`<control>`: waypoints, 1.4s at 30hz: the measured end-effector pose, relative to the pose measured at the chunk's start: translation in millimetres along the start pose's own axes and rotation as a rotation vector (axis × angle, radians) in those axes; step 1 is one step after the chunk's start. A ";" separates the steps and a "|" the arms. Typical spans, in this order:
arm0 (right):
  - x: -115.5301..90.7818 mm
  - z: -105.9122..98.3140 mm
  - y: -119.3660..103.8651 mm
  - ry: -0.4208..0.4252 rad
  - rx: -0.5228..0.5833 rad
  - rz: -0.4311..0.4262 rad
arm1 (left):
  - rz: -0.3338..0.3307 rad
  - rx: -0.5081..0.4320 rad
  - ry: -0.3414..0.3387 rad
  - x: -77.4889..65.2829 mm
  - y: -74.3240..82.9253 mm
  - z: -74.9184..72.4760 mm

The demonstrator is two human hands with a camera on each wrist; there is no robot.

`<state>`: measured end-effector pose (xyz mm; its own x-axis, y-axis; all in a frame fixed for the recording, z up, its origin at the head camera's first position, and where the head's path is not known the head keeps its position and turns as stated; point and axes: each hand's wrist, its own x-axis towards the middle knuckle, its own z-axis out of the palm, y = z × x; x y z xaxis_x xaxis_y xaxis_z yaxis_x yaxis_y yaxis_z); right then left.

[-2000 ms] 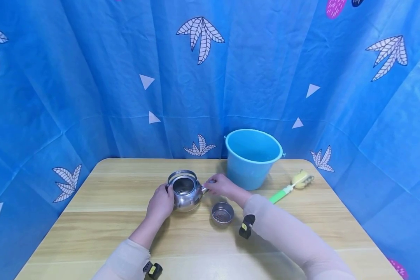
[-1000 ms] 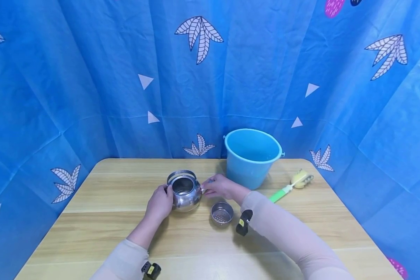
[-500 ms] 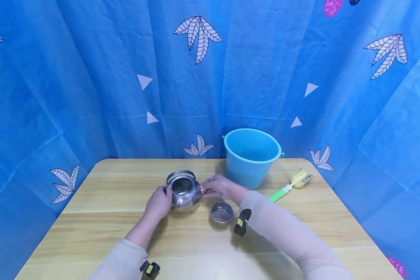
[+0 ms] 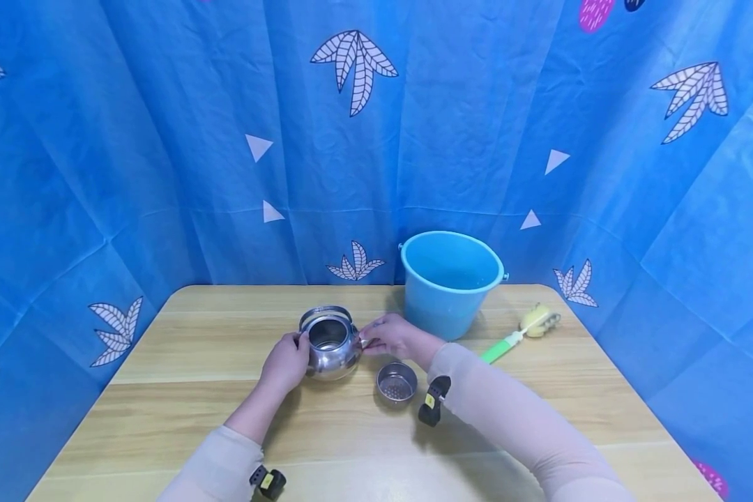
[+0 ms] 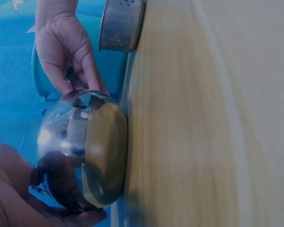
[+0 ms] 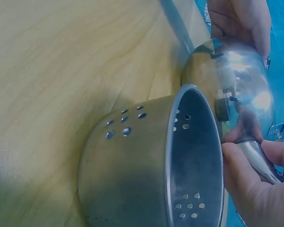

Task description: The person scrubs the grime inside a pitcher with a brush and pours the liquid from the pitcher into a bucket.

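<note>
A shiny metal teapot [image 4: 335, 354] stands uncovered on the table, its hoop handle raised behind the round opening. My left hand [image 4: 286, 361] holds its left side, thumb up near the rim; the fingers reach round the body in the left wrist view. My right hand [image 4: 392, 336] grips the spout on the other side; in the right wrist view thumb and fingers lie on both sides of the spout [image 6: 258, 160]. A small metal tea strainer [image 4: 397, 383] with punched holes sits upright in front of the right hand, apart from the teapot.
A light blue bucket [image 4: 448, 307] stands behind the right hand. Right of it lies a brush with a green handle [image 4: 500, 350] and a yellow sponge head [image 4: 535, 321]. Blue patterned curtains [image 4: 345, 167] enclose the wooden table [image 4: 182, 411] at the back and sides.
My right hand has slid from the spout's tip down toward its base and turned slightly. The left hand's hold looks the same, and teapot and strainer have stayed in place.
</note>
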<state>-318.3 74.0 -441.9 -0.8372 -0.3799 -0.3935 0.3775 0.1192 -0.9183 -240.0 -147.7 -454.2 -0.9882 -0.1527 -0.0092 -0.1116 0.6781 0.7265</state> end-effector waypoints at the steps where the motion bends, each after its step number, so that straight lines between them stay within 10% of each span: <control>1: -0.3 -0.2 0.0 0.007 0.004 0.001 | 0.002 0.001 -0.001 0.2 0.5 0.2; 42: -53.4 -21.0 -34.8 0.114 0.028 -0.111 | 0.088 -0.051 -0.086 1.4 57.2 -16.6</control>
<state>-295.0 109.4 -389.8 -0.9134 -0.2824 -0.2931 0.2893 0.0559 -0.9556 -246.1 -121.1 -401.2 -0.9995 -0.0307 -0.0014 -0.0210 0.6482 0.7611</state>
